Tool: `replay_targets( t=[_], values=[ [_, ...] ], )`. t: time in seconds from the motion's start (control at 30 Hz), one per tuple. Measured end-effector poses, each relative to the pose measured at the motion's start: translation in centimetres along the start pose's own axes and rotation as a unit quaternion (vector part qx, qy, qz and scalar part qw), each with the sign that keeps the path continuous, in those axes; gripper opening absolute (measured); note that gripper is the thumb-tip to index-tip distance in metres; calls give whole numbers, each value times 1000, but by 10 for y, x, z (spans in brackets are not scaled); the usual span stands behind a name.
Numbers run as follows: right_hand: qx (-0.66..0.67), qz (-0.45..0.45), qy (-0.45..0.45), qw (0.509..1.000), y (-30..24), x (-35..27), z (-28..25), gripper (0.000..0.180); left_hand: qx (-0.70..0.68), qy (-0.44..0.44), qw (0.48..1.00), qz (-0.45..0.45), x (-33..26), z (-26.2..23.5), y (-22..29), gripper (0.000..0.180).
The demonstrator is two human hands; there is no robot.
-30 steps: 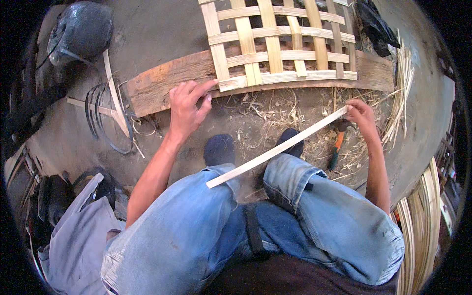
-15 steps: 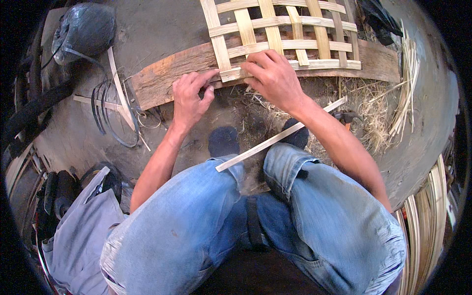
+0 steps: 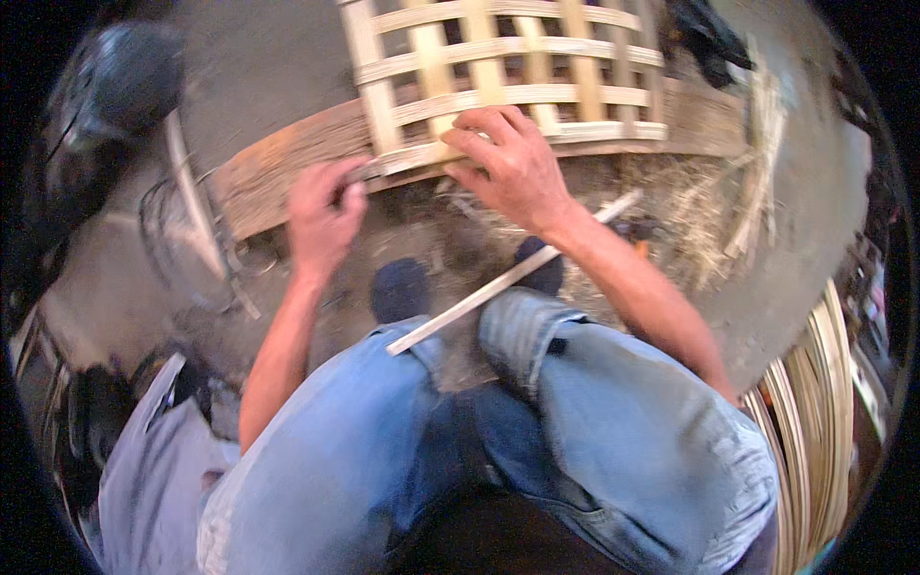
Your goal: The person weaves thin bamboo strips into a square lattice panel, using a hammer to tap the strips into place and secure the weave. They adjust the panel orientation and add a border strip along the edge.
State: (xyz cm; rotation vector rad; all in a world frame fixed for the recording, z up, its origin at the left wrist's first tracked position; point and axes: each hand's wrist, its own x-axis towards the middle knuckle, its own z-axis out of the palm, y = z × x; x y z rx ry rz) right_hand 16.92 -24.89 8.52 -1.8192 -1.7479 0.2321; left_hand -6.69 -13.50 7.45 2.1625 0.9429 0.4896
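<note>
A woven lattice of flat, pale strips, probably bamboo (image 3: 489,84), lies before me with its near edge across a wooden plank (image 3: 287,163). My right hand (image 3: 513,172) is closed at that near edge, fingers curled over the front strip left of its middle. By the lattice's near left corner is my left hand (image 3: 324,216), its fingers bent and the thumb close to the index finger. Its fingertips meet the front strip's end; blur hides what is between them. One loose pale strip (image 3: 479,292) slants over my left knee and beneath my right forearm.
Pale shavings (image 3: 680,216) litter the ground at right, beside a bundle of thin strips (image 3: 757,182). More long strips (image 3: 815,402) stand at lower right. A dark rounded bundle (image 3: 134,72) sits at upper left, and a grey cloth (image 3: 163,479) lies by my left leg.
The whole view has shifted, so the scene sits further left and is blurred. My right hand has slid a little to the right along the front strip. The left stays by the corner.
</note>
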Motion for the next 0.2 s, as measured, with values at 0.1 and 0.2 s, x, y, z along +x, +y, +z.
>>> replay_targets(
  t=[0.1, 0.2],
  values=[
    [1, 111, 129, 985, 28, -18, -38, 22, 20, 19, 997, -68, -10, -19, 0, 32],
    [-53, 278, 186, 941, 68, -43, -83, 15, -2, 19, 994, -110, -15, -20, -4, 33]
  ],
)
